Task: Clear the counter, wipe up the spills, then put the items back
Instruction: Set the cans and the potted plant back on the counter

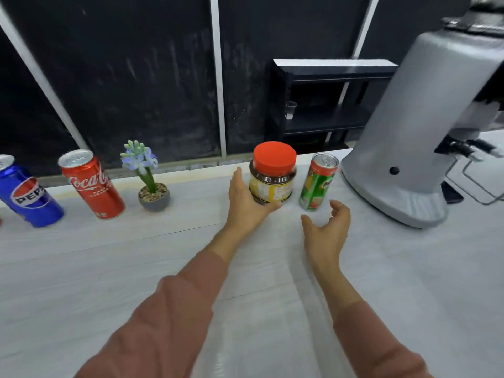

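Jar (272, 175) gripped by left hand (245, 200) (right hand (327, 230) relaxed, half-curled, holding nothing).

Left hand (245, 204) grips jar (272, 177); right hand (327, 231) relaxed.

Head-worn wide-angle view, forward and down, close over counter (81, 268)

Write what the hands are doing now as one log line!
left hand: grips clear jar with red lid | right hand: open, empty, near green drink can | surface: pale counter
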Demonstrator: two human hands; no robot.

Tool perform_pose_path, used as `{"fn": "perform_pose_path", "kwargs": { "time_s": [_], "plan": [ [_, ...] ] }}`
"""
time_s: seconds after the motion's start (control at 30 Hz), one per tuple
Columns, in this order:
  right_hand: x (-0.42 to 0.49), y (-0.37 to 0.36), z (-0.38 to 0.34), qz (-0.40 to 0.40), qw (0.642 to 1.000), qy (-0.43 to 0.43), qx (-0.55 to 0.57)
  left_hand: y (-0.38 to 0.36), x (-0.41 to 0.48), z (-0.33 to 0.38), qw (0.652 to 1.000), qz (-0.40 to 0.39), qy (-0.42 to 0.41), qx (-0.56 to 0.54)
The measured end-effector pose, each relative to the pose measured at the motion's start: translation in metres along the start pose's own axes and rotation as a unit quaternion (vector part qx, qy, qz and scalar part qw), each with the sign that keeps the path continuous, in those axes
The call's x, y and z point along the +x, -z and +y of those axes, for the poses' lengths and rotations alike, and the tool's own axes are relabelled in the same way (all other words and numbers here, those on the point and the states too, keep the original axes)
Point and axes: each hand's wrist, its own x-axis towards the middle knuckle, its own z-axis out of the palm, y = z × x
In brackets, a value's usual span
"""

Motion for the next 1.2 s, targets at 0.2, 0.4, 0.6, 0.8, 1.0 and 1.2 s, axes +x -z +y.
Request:
{"fn": "perform_pose_path", "kwargs": {
  "time_s": [0.2,0.4,0.6,0.8,1.0,1.2],
  "plan": [
    [0.056,-0.004,0.003,-0.116,0.993,0.017,0.003,-0.034,0.024,0.005,0.995,0.039,-0.036,-0.088],
    [0.071,-0.017,-0.005,-0.109,0.992,0.056,0.041,-0.019,0.019,0.004,0.989,0.119,-0.041,-0.083],
    [0.082,-0.061,-0.025,-0.153,0.984,0.068,0.062,0.028,0.029,0.000,0.978,0.199,-0.017,-0.054],
    [0.080,-0.096,-0.027,-0.194,0.979,0.053,0.046,0.049,0.026,-0.017,0.976,0.214,0.005,-0.037],
    [0.075,-0.104,-0.023,-0.201,0.978,0.032,0.039,0.053,0.027,-0.026,0.981,0.189,0.011,-0.032],
    [0.069,-0.097,-0.025,-0.228,0.973,0.022,0.026,0.062,0.023,-0.028,0.990,0.132,0.038,-0.036]
  ]
}}
